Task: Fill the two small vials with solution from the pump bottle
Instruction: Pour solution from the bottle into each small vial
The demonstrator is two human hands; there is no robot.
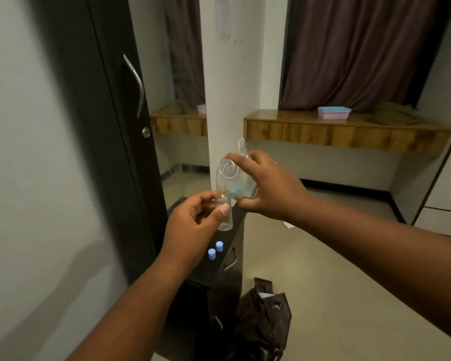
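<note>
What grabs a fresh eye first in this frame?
The two hands at centre: the right hand tips a clear bottle with bluish solution, its open mouth toward the camera, beside a small clear vial pinched in the left hand. Just below, two blue caps stand on the black cabinet top. A dark bag slumps on the floor beside it.

One vial (224,213), one bottle (235,178), two blue caps (215,250), two hands (193,225)
</note>
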